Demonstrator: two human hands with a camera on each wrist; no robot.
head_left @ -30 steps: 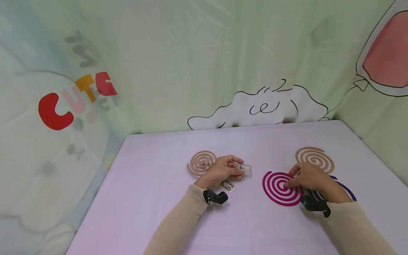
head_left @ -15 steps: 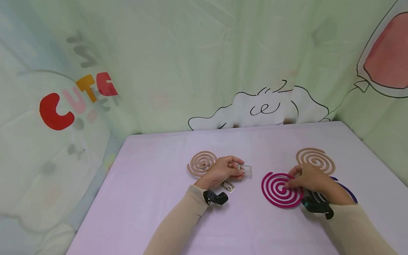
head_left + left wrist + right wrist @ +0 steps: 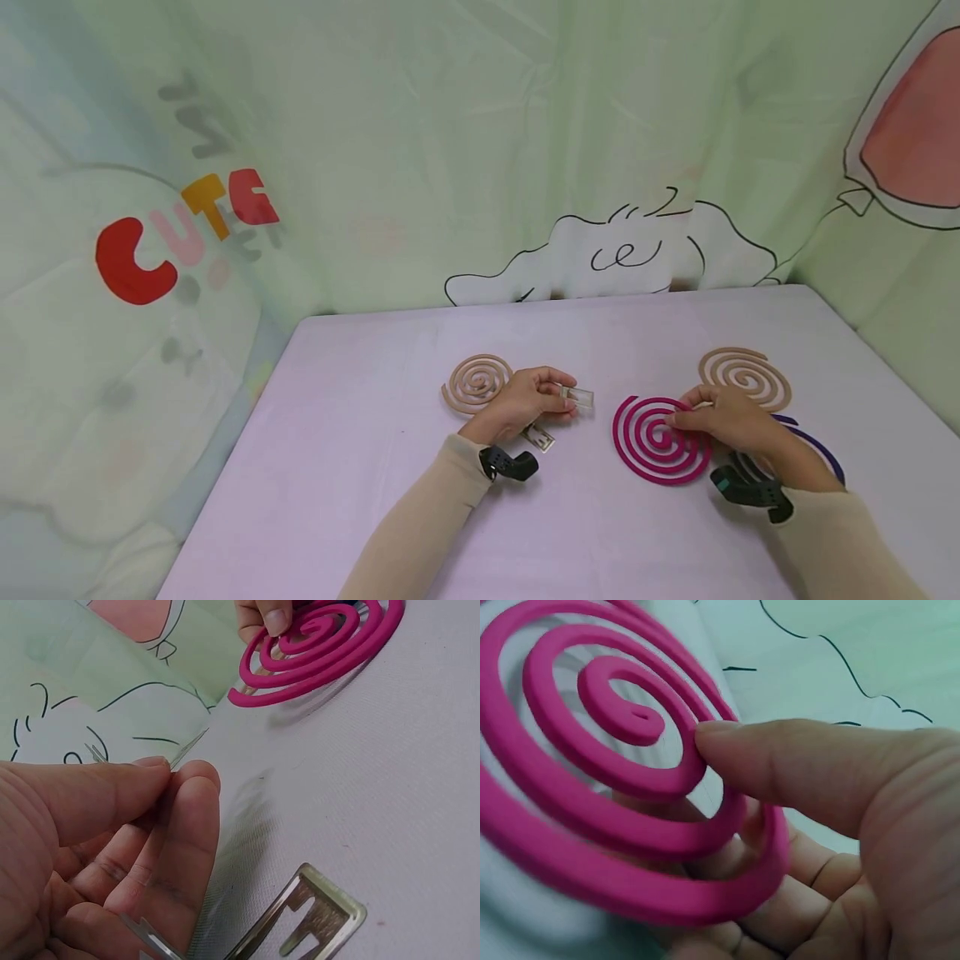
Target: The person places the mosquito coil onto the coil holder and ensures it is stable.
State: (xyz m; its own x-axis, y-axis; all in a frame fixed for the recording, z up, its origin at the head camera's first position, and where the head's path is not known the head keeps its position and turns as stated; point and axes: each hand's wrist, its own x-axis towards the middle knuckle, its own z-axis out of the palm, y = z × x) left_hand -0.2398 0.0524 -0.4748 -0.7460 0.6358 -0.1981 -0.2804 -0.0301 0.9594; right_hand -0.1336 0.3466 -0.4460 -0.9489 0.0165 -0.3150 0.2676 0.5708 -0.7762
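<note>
My left hand [image 3: 521, 404] pinches a small, thin metal mosquito coil stand [image 3: 579, 397] between thumb and fingertips. In the left wrist view that stand is seen nearly edge-on. A second metal stand [image 3: 330, 919] lies below the left hand on the table. With thumb on top and fingers beneath, my right hand [image 3: 731, 423] grips a magenta mosquito coil [image 3: 663, 437] near its middle rings. The coil hangs slightly tilted, its shadow apart from it on the tabletop. Right of the magenta coil, a dark blue coil [image 3: 823, 447] is partly hidden under the right forearm.
One tan coil [image 3: 477, 383] lies behind the left wrist, partly covered by the hand. Another tan coil [image 3: 746, 379] lies beyond the right hand. The pale lilac table [image 3: 360, 500] backs onto a printed curtain [image 3: 390, 167].
My right hand has raised the magenta coil a little and tilted it. The left hand has stayed in place with the metal stand.
</note>
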